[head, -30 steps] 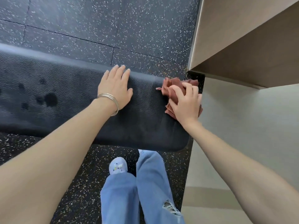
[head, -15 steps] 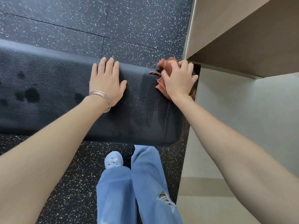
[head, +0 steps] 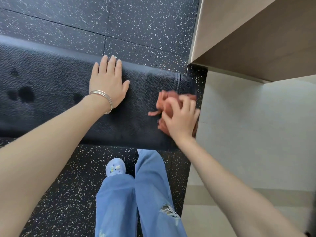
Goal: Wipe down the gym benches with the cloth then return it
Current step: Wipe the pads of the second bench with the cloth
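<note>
Our right hand [head: 181, 120] curled over the bunched reddish cloth [head: 168, 101], clutching it against the right end of the black counter [head: 51, 74]. Our left hand [head: 107, 82] lay flat on the counter at mid-frame, fingers straight, gripping nothing. The counter's long axis ran left to right, and the dark damp spots [head: 25, 94] sat at centre left, beyond the left hand from the cloth, so we judged the coming stroke had to run leftward with that hand in its path.
</note>
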Demonstrator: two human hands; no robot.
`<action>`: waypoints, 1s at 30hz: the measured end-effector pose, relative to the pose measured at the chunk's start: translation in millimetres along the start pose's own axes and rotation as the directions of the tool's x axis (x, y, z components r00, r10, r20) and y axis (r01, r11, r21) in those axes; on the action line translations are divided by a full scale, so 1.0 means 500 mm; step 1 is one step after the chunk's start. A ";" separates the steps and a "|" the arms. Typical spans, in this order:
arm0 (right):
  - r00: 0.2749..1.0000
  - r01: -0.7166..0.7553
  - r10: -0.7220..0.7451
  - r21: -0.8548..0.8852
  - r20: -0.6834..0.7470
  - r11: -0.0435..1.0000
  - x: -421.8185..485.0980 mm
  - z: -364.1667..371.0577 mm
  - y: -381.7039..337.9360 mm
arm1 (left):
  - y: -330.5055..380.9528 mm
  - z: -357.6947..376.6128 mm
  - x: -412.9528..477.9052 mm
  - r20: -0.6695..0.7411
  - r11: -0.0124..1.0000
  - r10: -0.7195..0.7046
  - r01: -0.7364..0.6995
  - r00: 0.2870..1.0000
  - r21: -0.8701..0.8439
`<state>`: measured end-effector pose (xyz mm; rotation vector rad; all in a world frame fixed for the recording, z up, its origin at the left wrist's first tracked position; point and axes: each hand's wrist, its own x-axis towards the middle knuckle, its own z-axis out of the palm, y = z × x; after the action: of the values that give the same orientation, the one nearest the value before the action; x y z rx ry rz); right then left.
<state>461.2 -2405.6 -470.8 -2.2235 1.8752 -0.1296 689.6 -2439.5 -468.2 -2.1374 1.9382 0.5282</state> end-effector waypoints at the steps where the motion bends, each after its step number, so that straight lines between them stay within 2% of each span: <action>1: 0.998 -0.047 0.047 0.004 -0.033 0.999 0.052 -0.002 -0.007 | -0.001 0.000 -0.001 -0.004 1.000 0.004 -0.004 1.000 -0.002; 3: 0.991 -0.136 0.136 0.019 -0.020 0.991 0.165 -0.001 -0.019 | 0.000 0.000 -0.003 -0.005 1.000 -0.005 0.005 1.000 -0.008; 5: 0.971 -0.216 0.214 0.005 0.109 0.976 0.252 0.002 -0.031 | 0.006 -0.001 -0.003 -0.003 0.999 -0.027 0.027 1.000 -0.028; 7: 0.965 -0.193 0.202 -0.074 0.165 0.978 0.269 0.011 -0.044 | 0.013 -0.002 -0.004 -0.008 0.998 -0.042 0.042 0.999 -0.042; 9: 0.993 -0.082 0.093 -0.144 0.074 0.986 0.209 0.009 -0.056 | 0.018 -0.002 -0.014 -0.016 0.998 -0.046 0.045 0.999 -0.052; 11: 0.999 0.034 -0.030 -0.119 0.036 0.992 0.105 0.012 -0.058 | 0.020 0.003 -0.037 -0.030 0.997 -0.041 0.039 0.999 -0.064; 14: 0.971 0.209 -0.199 -0.073 0.133 0.975 -0.077 0.029 -0.046 | 0.016 0.018 -0.094 -0.015 0.999 0.004 -0.005 1.000 -0.053; 16: 0.930 0.323 -0.304 -0.068 0.207 0.944 -0.170 0.034 -0.042 | 0.008 0.027 -0.141 0.014 0.997 -0.022 0.023 1.000 -0.068; 18: 0.898 0.397 -0.374 -0.056 0.233 0.916 -0.187 0.031 -0.040 | 0.001 0.036 -0.186 0.032 0.994 -0.053 0.055 0.998 -0.096; 21: 0.851 0.498 -0.475 -0.055 0.223 0.866 -0.101 0.017 -0.055 | -0.004 0.047 -0.244 0.057 0.991 -0.032 0.040 0.998 -0.130; 23: 0.905 0.409 -0.391 -0.088 0.168 0.908 0.000 0.014 -0.091 | -0.009 0.057 -0.268 0.072 0.989 -0.023 0.034 0.997 -0.143; 25: 0.972 0.231 -0.224 -0.100 0.071 0.968 0.118 0.026 -0.141 | -0.011 0.069 -0.275 0.080 0.991 -0.017 0.028 0.997 -0.130; 27: 0.989 0.131 -0.125 -0.095 0.074 0.987 0.215 0.042 -0.186 | -0.015 0.077 -0.274 0.060 0.994 -0.014 0.020 0.998 -0.105; 30: 0.989 0.120 -0.107 -0.134 0.098 0.984 0.242 0.062 -0.206 | -0.018 0.078 -0.269 0.002 0.986 -0.045 0.045 0.999 -0.158</action>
<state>588.4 -2504.6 -486.9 -2.3858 1.7601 0.0850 684.0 -2300.2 -451.4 -2.2707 1.9017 0.6931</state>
